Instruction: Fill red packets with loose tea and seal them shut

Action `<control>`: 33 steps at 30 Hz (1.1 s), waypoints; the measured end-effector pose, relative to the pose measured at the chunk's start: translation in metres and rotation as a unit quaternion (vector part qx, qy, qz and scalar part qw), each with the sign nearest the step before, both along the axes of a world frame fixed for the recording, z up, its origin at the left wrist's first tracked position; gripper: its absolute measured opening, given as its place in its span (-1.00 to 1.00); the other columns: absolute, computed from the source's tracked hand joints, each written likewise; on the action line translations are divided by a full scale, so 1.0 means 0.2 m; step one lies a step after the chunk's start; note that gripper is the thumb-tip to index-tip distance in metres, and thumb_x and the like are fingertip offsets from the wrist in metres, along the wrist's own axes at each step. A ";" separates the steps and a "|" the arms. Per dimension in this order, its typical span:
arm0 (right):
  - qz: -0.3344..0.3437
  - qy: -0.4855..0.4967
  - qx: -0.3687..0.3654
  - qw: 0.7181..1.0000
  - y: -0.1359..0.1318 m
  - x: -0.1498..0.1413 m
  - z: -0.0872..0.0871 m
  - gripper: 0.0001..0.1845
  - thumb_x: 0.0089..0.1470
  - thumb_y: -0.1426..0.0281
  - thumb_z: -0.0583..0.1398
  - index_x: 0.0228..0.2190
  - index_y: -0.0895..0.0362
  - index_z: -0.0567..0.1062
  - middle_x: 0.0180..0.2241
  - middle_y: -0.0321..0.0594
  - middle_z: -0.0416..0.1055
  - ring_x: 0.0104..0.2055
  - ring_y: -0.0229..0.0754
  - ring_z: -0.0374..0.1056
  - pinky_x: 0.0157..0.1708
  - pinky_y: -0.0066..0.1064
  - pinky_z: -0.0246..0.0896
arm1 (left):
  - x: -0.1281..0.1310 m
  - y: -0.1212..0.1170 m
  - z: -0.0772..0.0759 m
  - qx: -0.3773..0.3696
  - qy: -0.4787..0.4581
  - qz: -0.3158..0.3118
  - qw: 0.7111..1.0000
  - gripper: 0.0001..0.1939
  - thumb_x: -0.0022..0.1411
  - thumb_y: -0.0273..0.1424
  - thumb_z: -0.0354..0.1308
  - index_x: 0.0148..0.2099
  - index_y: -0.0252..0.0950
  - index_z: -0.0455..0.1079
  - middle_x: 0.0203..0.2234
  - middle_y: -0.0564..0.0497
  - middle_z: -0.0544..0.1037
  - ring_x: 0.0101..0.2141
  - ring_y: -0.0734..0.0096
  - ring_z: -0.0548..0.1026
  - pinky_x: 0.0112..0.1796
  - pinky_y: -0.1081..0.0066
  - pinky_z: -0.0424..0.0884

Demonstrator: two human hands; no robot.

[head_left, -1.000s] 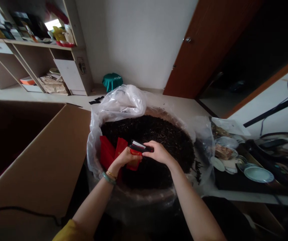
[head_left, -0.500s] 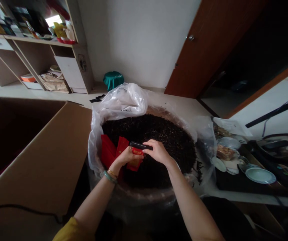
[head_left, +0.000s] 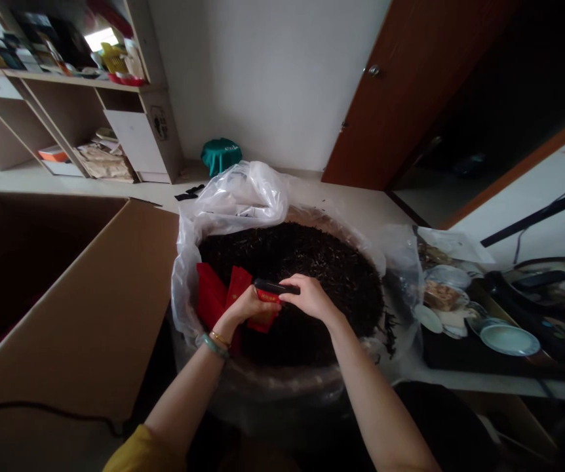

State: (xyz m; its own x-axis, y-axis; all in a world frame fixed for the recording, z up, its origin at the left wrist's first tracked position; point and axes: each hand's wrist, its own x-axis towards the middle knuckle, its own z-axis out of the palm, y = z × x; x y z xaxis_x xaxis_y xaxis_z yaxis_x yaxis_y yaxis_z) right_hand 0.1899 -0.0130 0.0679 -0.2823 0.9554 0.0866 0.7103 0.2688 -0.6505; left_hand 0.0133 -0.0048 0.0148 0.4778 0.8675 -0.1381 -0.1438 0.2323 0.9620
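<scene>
My left hand (head_left: 246,306) is closed around a small red packet (head_left: 264,314) held over a big round basket of dark loose tea leaves (head_left: 312,275). My right hand (head_left: 312,298) grips a flat black tool (head_left: 275,287) pressed onto the packet's top edge. Both hands meet above the near left part of the heap. Several more red packets (head_left: 214,295) stand in the tea against the basket's left wall. A clear plastic liner (head_left: 238,196) drapes over the basket rim.
A large open cardboard box (head_left: 66,308) stands at my left. To the right, a dark tray (head_left: 484,347) holds plates and small bowls. Shelving (head_left: 66,98) fills the far left wall; a brown door (head_left: 400,92) and a green stool (head_left: 221,156) are behind the basket.
The black tool has tilted down flat onto the packet's top, hiding its white underside. Both hands stay in the same place.
</scene>
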 end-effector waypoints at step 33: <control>-0.206 -0.053 0.060 0.975 0.04 0.16 -0.28 -0.66 -0.03 0.36 0.25 -0.15 0.13 0.52 -0.17 -0.03 0.47 -0.14 0.00 0.39 -0.14 -0.20 0.27 | 0.01 0.03 -0.03 -0.047 -0.042 0.182 0.981 -0.61 -0.12 -0.09 0.33 -0.50 -0.37 0.46 -0.65 0.06 0.51 -0.65 0.53 0.36 -0.57 0.53 0.21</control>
State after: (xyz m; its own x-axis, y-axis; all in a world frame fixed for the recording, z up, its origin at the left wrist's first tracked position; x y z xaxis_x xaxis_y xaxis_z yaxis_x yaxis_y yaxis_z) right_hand 0.2215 -0.0046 0.0118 0.1103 0.9743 0.1962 0.8354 0.0161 -0.5494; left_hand 0.0151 0.0015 0.0089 0.1515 0.9680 -0.1999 -0.3113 0.2387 0.9198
